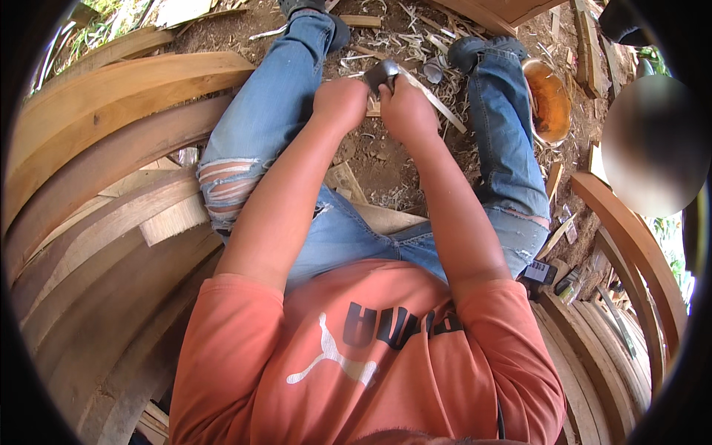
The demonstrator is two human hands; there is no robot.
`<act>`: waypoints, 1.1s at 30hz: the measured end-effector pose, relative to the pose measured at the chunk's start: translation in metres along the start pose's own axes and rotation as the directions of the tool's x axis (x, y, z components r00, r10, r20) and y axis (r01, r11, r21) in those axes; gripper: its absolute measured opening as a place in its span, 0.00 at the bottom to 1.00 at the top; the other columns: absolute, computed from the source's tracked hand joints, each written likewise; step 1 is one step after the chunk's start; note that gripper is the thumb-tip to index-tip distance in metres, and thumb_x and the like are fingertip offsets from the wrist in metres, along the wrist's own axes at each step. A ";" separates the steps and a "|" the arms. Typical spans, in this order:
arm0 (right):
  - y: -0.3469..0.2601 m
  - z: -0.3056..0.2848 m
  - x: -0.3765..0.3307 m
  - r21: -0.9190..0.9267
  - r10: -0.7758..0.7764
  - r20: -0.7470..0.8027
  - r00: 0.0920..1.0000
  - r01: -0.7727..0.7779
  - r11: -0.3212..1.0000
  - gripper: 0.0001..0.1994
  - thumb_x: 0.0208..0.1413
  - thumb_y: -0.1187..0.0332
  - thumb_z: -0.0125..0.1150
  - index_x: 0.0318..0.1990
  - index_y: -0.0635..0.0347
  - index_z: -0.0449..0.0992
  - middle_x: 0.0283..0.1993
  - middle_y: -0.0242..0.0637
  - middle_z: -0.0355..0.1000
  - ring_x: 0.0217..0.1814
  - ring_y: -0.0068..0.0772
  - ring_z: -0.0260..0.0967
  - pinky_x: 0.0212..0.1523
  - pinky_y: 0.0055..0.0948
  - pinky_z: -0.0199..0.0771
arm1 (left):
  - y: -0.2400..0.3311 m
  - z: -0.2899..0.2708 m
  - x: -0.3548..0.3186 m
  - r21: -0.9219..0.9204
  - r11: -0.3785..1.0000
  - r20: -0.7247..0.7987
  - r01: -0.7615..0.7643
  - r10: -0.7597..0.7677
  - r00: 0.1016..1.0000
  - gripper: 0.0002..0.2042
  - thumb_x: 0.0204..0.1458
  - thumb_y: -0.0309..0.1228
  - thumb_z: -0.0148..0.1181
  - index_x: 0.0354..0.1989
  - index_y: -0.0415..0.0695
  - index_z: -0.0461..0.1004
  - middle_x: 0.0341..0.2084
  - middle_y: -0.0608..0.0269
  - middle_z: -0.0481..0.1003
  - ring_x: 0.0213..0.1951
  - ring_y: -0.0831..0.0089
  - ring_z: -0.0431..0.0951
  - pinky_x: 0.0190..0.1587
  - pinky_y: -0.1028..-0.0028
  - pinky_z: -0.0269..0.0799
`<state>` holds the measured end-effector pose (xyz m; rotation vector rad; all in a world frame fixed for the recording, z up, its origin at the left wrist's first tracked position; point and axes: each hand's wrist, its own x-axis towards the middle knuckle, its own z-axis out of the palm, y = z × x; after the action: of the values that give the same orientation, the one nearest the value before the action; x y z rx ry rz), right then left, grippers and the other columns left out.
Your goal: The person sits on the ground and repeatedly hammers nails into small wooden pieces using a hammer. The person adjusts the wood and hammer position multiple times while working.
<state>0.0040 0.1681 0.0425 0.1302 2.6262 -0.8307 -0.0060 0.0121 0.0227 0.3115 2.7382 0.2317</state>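
Observation:
Between my lower legs, both my hands are stretched out close together. My right hand is closed around a tool with a broad grey metal head; its handle is hidden, so its exact kind is unclear. Just left of it, my left hand is closed in a fist beside the metal head. What its fingers hold, if anything, is hidden. A pale thin wood strip slants down to the right past my right hand. Under the hands, wood shavings are scattered on the brown dirt ground.
Curved wooden beams are stacked along my left side. More curved boards lie to the right. Beyond my right shin is an orange-brown round container. A blurred person is at the far right. A small dark device lies near my right knee.

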 end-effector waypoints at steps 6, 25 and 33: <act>0.025 0.026 0.011 -0.053 0.004 -0.002 1.000 -0.004 0.999 0.19 0.71 0.55 0.53 0.52 0.67 0.73 0.45 0.61 0.80 0.50 0.64 0.79 0.52 0.57 0.76 | 0.001 -0.001 0.004 -0.015 1.000 -0.041 -0.021 0.020 0.999 0.07 0.58 0.29 0.59 0.36 0.46 0.85 0.37 0.50 0.84 0.44 0.50 0.85 0.46 0.52 0.80; 0.004 0.012 0.014 -0.015 -0.094 -0.045 0.995 0.094 0.995 0.19 0.71 0.56 0.54 0.51 0.66 0.74 0.44 0.60 0.80 0.49 0.64 0.79 0.52 0.57 0.77 | -0.004 -0.001 0.009 0.032 0.999 -0.007 0.031 -0.031 0.999 0.08 0.57 0.32 0.61 0.37 0.47 0.86 0.38 0.49 0.84 0.45 0.49 0.85 0.47 0.53 0.80; 0.006 0.014 0.020 -0.067 -0.064 0.016 0.998 0.065 0.996 0.18 0.70 0.58 0.55 0.52 0.67 0.74 0.47 0.58 0.81 0.52 0.60 0.80 0.53 0.55 0.78 | 0.000 -0.003 0.007 0.014 1.000 -0.039 0.011 -0.011 0.999 0.08 0.55 0.28 0.61 0.34 0.46 0.86 0.37 0.49 0.85 0.42 0.51 0.87 0.44 0.55 0.83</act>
<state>-0.0083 0.1646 0.0213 0.0218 2.6542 -0.7595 -0.0136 0.0137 0.0234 0.2988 2.7799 0.2178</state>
